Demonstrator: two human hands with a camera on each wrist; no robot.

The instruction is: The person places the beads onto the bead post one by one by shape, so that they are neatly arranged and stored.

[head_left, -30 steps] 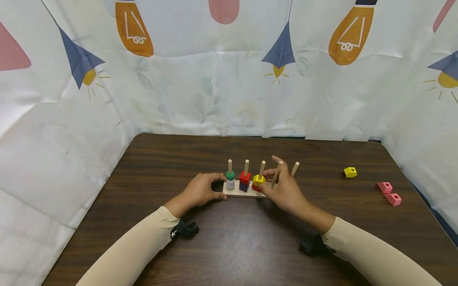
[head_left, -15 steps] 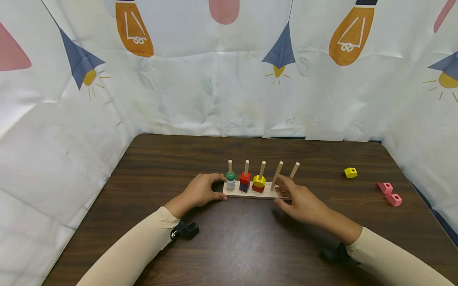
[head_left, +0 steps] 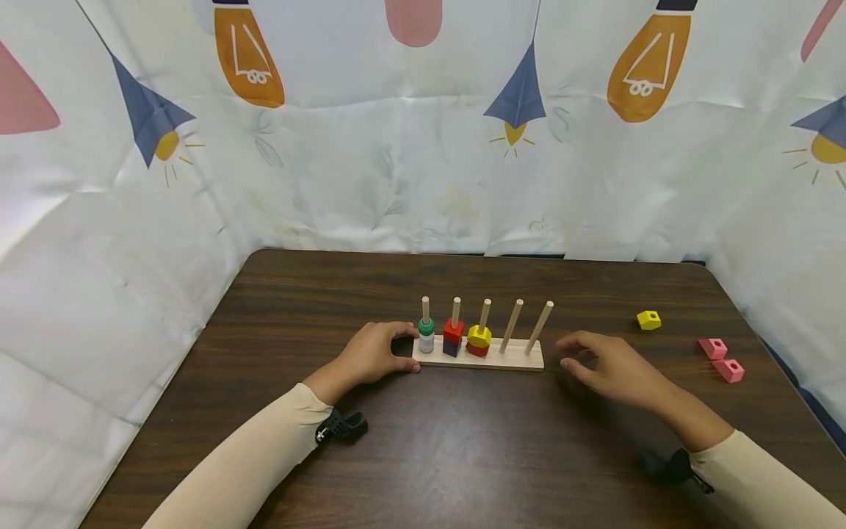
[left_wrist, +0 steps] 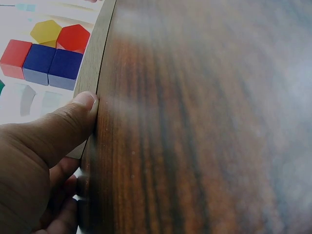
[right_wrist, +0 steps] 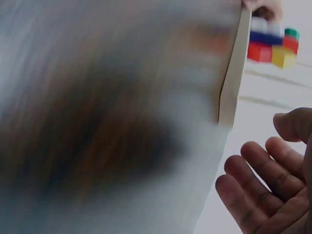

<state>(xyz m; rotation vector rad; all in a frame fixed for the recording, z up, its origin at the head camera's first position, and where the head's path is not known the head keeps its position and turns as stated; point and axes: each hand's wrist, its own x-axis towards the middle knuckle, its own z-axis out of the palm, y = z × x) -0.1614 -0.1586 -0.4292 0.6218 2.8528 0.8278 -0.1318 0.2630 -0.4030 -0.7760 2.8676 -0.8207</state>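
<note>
A wooden peg board [head_left: 509, 360] with several upright pegs lies mid-table. Its first peg carries a green piece [head_left: 426, 325] above white ones. On the second, a red block [head_left: 453, 330] sits over dark blue [left_wrist: 65, 67]. The third holds a yellow hexagonal block [head_left: 479, 336] over red; both right-hand pegs are bare. My left hand [head_left: 373, 351] grips the board's left end, thumb [left_wrist: 73, 119] along its front edge and fingers behind. Beyond the right end, my right hand [head_left: 617, 367] hovers with relaxed, spread fingers [right_wrist: 270, 180], holding nothing.
To the right on the brown table [head_left: 423, 455] lie a loose yellow block [head_left: 648, 320] and two pink blocks, one pink block [head_left: 712, 348] just behind the other pink block [head_left: 728, 370]. A printed white cloth [head_left: 396, 184] hangs around the back and sides.
My right hand has left the yellow block on the third peg and moved right, past the board's end. The left hand keeps its hold, and the board stays in place.
</note>
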